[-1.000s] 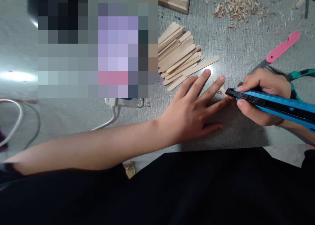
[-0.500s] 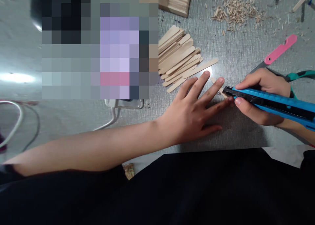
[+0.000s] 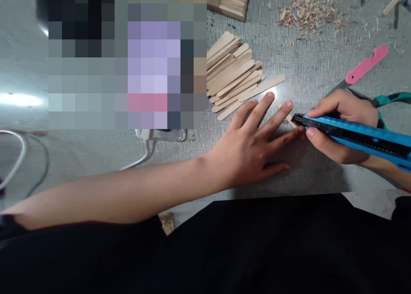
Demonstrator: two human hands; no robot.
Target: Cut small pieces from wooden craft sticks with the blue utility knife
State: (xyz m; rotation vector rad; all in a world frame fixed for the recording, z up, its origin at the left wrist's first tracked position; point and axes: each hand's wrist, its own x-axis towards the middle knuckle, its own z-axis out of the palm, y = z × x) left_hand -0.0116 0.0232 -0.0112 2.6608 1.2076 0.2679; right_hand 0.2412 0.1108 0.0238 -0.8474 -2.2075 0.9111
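Note:
My left hand (image 3: 253, 139) lies on the table with its fingers spread, two fingertips against a small wooden craft stick (image 3: 290, 119). A blue utility knife (image 3: 353, 135) is gripped in my right hand (image 3: 349, 127), between thumb and fingers. The knife's black tip meets the craft stick close to my left fingertips; the blade edge itself is too small to make out. A pile of craft sticks (image 3: 234, 69) lies just beyond my left hand. Past my right hand is a pink-handled folding knife (image 3: 367, 64), its blade partly hidden behind the hand.
Teal and black pliers handles (image 3: 390, 99) show behind my right hand. Wood shavings (image 3: 310, 15) are heaped at the back, near a box of craft sticks (image 3: 229, 0). A white plug with a cable (image 3: 146, 144) sits left of my hand. The upper left is blurred out.
The knife tip has shifted slightly left along the craft stick, mostly in the first half second. My left hand has stayed in place.

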